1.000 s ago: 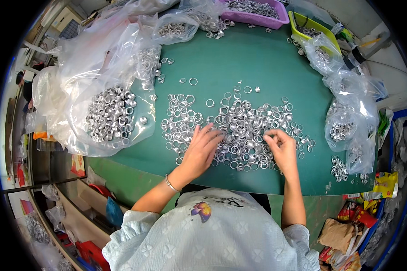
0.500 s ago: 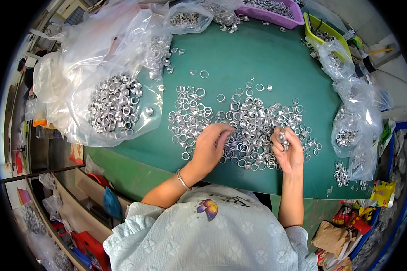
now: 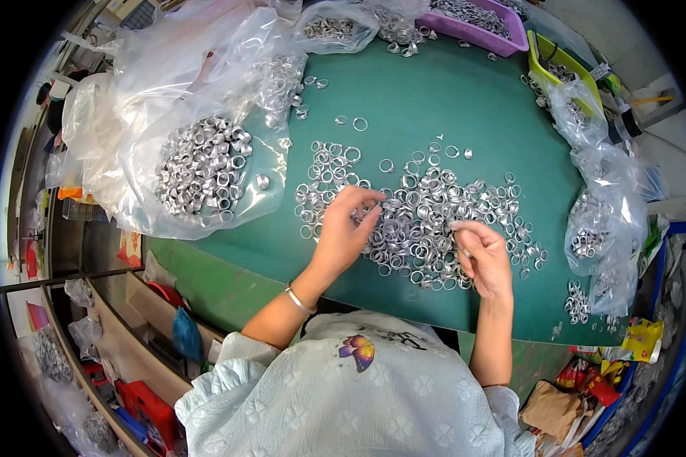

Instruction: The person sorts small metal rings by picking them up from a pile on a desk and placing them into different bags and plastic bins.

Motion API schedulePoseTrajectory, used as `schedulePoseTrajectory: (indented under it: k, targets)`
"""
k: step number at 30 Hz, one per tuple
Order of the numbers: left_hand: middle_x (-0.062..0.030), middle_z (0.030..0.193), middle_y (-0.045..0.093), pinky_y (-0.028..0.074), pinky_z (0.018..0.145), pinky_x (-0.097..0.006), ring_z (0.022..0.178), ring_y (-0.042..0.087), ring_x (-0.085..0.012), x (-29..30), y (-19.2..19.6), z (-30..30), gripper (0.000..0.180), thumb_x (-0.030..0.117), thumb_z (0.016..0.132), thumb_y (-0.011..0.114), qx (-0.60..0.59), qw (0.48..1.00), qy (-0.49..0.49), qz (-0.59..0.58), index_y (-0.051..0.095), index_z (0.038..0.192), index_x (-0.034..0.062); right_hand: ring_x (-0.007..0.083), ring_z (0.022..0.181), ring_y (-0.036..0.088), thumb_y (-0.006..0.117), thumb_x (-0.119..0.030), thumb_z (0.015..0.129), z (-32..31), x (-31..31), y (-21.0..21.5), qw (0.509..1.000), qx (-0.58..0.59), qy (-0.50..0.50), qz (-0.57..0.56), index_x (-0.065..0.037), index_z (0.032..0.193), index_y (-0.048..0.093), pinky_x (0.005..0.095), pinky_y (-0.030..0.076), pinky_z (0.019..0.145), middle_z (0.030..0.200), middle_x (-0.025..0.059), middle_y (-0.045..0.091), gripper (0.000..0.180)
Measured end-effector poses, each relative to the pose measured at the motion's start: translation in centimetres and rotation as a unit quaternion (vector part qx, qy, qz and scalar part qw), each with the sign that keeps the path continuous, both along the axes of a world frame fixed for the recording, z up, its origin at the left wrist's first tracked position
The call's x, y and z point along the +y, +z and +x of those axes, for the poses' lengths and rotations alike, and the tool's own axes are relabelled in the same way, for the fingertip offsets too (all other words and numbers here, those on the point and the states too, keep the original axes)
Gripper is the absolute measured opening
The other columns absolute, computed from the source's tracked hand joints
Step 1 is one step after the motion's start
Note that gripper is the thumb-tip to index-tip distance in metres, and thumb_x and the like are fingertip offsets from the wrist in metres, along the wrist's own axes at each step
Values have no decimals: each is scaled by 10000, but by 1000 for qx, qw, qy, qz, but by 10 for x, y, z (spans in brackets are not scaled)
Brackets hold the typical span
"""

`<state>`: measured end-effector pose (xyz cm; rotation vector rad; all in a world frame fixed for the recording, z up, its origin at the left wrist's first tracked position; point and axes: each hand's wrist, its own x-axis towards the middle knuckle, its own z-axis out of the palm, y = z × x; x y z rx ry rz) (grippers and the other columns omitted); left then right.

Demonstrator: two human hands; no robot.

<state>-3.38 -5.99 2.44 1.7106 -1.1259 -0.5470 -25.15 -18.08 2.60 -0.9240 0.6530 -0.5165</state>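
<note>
A wide pile of silver metal rings (image 3: 415,236) lies loose on the green table mat. At its left part is my left hand (image 3: 347,228), thumb and forefinger apart with a gap between them, fingertips just over the rings. My right hand (image 3: 485,259) hovers at the right side of the pile, its fingers curled in and the forefinger reaching toward the rings. What those curled fingers hold, if anything, is hidden. A few single rings (image 3: 360,124) lie scattered beyond the pile.
On the left spreads a large clear plastic bag (image 3: 263,202) with a heap of rings. A purple tray (image 3: 520,38) and a yellow-green basket (image 3: 537,47) stand at the back right. Bagged rings (image 3: 587,236) line the right edge. Shelves (image 3: 141,301) flank the table's left side.
My left hand has moved slightly away from me and its fingers have parted. My right hand has turned and curled; the ring seen at its fingertips no longer shows. The whole view has shifted slightly.
</note>
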Motion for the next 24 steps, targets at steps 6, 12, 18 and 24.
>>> schedulePoseTrajectory:
  k: [6,12,18,24]
  targets:
    - [-92,834,542,453,591,-370,666,567,-294,-19,-14,-2,113,58,791,628,-178,981,-27,66,633,902,41,14,437,453,643,-57,826,24,-10,18,968,183,-18,-172,-39,984,674,169,295,345,740,-14,548,162]
    - [-83,914,579,495,609,-426,667,606,-330,-26,-12,19,160,38,761,572,-230,968,-77,70,656,892,74,86,584,461,667,-33,767,19,-28,0,883,253,-42,-394,-52,934,691,249,382,512,670,3,534,170]
    - [-67,912,561,496,610,-399,694,611,-289,-33,-9,12,107,110,773,630,-286,931,-149,172,636,868,62,277,599,569,699,-149,738,68,-9,13,736,353,24,-577,-97,892,676,387,442,531,696,92,563,165]
    - [-125,928,584,488,573,-391,607,599,-305,-25,-2,17,128,86,795,603,-126,986,-105,27,613,913,37,298,615,590,660,-114,759,68,-19,-4,713,368,40,-596,-89,885,660,408,452,542,734,77,581,129]
